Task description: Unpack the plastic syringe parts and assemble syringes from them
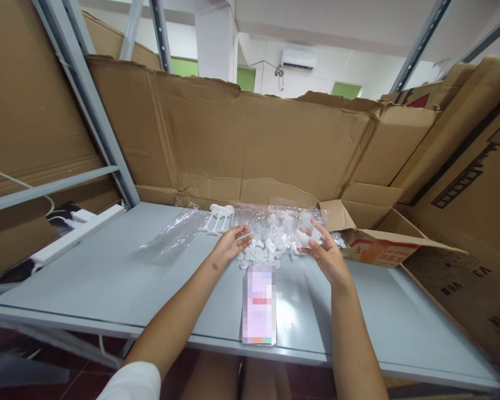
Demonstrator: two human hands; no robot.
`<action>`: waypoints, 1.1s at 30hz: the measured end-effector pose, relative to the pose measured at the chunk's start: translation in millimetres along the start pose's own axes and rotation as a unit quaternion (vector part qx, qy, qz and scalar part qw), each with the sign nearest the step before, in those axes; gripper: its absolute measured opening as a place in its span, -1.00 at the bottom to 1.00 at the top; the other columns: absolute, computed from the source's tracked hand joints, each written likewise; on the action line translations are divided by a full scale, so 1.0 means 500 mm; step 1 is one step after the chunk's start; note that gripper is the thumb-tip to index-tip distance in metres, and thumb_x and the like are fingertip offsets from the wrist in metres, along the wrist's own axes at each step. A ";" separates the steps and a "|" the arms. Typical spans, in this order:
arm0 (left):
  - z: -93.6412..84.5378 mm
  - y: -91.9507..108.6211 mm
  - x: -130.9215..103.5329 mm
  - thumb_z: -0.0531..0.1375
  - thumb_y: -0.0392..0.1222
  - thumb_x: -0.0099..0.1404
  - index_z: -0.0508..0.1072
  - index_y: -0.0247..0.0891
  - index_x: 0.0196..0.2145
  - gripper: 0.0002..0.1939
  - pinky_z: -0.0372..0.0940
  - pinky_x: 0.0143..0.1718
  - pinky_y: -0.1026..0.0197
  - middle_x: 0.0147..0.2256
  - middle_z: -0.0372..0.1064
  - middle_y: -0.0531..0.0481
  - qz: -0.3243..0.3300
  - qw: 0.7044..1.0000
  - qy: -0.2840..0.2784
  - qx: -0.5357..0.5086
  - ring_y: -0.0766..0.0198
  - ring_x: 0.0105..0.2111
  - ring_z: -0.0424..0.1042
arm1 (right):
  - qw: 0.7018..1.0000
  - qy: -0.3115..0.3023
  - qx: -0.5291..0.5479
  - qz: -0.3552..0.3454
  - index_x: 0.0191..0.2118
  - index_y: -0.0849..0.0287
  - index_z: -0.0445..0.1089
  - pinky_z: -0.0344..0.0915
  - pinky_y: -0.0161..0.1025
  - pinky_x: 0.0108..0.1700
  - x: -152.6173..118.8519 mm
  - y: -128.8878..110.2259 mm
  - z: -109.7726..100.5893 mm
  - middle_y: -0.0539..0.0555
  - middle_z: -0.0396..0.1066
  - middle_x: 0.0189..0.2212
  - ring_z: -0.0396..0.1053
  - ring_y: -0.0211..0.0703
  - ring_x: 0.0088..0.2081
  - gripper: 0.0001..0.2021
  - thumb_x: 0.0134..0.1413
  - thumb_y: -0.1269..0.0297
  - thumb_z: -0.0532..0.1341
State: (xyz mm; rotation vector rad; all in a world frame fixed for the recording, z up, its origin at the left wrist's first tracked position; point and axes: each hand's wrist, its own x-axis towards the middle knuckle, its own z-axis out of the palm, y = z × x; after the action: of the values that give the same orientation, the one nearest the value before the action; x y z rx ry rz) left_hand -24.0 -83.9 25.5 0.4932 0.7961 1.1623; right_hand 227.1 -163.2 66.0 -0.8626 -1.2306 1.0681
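My left hand [233, 243] is over the table just left of a pile of small white plastic pieces [259, 254], its fingers curved and slightly apart with nothing visible in them. To the right, my right hand [327, 256] has its fingers spread beside a clear plastic bag [281, 222] with white parts. A white rounded piece [302, 238] shows between its thumb and fingers; whether they touch it is unclear. White parts with long stems [221, 218] lie behind my left hand. A phone [259, 305] with a blurred screen lies in front of the pile.
A flat clear bag [170, 236] lies on the grey table [108, 266] at left. Behind stands a tall cardboard sheet [250, 139]. An open cardboard box [379, 247] is at right. A white power strip [77, 236] runs along the left edge beside a metal post [95, 105].
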 end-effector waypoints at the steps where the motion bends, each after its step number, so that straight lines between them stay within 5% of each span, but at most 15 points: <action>1: 0.000 -0.001 0.001 0.14 -0.35 0.15 0.34 -0.32 -0.37 -0.95 0.38 -0.40 0.22 -0.37 0.40 -0.09 -0.007 1.000 0.004 -0.012 0.24 -0.44 0.48 | 1.000 0.006 0.002 -0.005 0.03 -0.03 0.21 0.39 -0.03 -0.14 0.001 0.001 0.001 0.10 0.32 -0.04 0.28 -0.05 -0.02 -0.50 -0.10 0.22 0.28; 12: 0.003 -0.012 0.002 0.04 -0.36 0.18 0.33 -0.34 -0.26 -0.85 0.40 -0.30 0.19 -0.33 0.40 -0.18 -0.028 0.999 0.001 -0.047 0.19 -0.33 0.47 | 0.990 0.091 0.018 -0.106 -0.18 0.01 0.39 0.33 -0.10 -0.10 0.008 0.009 -0.002 0.05 0.30 0.01 0.30 -0.12 -0.07 -0.74 -0.08 0.29 0.24; 17: 0.002 -0.016 0.004 0.06 -0.39 0.12 0.29 -0.36 -0.36 -0.91 0.41 -0.29 0.16 -0.29 0.37 -0.26 -0.063 0.996 -0.002 -0.063 0.09 -0.24 0.45 | 0.987 0.122 -0.010 -0.108 -0.18 0.01 0.41 0.32 -0.21 -0.28 0.009 0.013 -0.005 0.04 0.40 -0.18 0.35 -0.23 -0.30 -0.75 -0.07 0.27 0.23; 22: 0.001 -0.019 0.007 0.06 -0.38 0.11 0.27 -0.37 -0.40 -0.95 0.40 -0.25 0.13 -0.27 0.34 -0.30 -0.080 0.994 -0.005 -0.076 0.04 -0.18 0.43 | 0.976 0.162 0.024 -0.144 -0.22 0.02 0.40 0.32 -0.23 -0.22 0.011 0.001 0.002 -0.04 0.38 -0.34 0.34 -0.33 -0.42 -0.75 -0.13 0.30 0.28; 27: 0.003 -0.018 0.004 0.08 -0.39 0.10 0.28 -0.35 -0.43 -0.97 0.41 -0.25 0.13 -0.30 0.37 -0.27 -0.081 0.994 -0.019 -0.067 0.07 -0.19 0.43 | 0.964 0.200 0.022 -0.175 -0.34 0.12 0.41 0.29 -0.08 -0.06 0.011 -0.004 0.008 0.03 0.44 -0.33 0.40 -0.19 -0.27 -0.83 -0.15 0.25 0.30; 33: 0.016 -0.025 -0.006 0.06 -0.43 0.12 0.24 -0.33 -0.49 -0.92 0.42 -0.31 0.22 -0.46 0.38 -0.16 -0.093 0.995 -0.020 -0.044 0.16 -0.30 0.47 | 0.971 0.156 0.037 -0.176 -0.09 0.06 0.36 0.13 0.02 0.12 -0.002 -0.026 0.034 0.08 0.39 -0.08 0.33 -0.07 -0.03 -0.63 -0.11 0.25 0.28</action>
State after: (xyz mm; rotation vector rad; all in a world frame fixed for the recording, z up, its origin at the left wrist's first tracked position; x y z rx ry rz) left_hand -10.9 -90.7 22.7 0.3607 0.7371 1.0078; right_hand 212.5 -168.7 80.7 -0.6911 -1.0225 0.6602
